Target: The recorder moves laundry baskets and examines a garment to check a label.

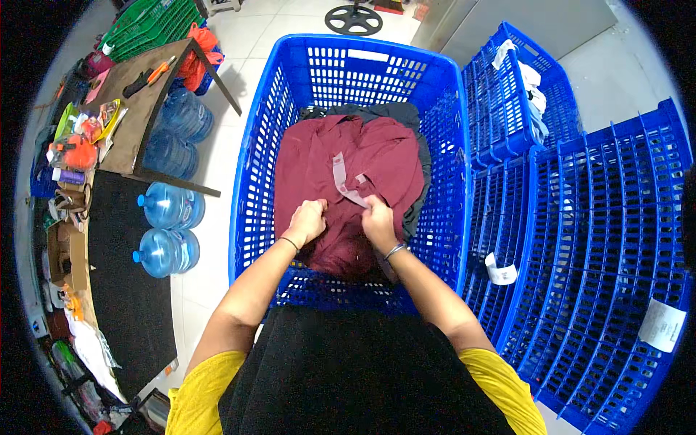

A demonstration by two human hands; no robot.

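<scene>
A large blue plastic basket with slotted walls stands before me. Maroon cloth is heaped inside it, over dark grey cloth that shows along the far and right edges. My left hand is closed on the maroon cloth near its left front. To the right, my right hand grips the same cloth, at the lower end of a pale strip that curves across it. The fabric between my hands is bunched, and its underside is hidden.
More blue baskets crowd the right side, one holding pale cloth. On the left, several water jugs stand on the tiled floor beside a wooden table and a black-topped surface. A black wheel-shaped base lies beyond the basket.
</scene>
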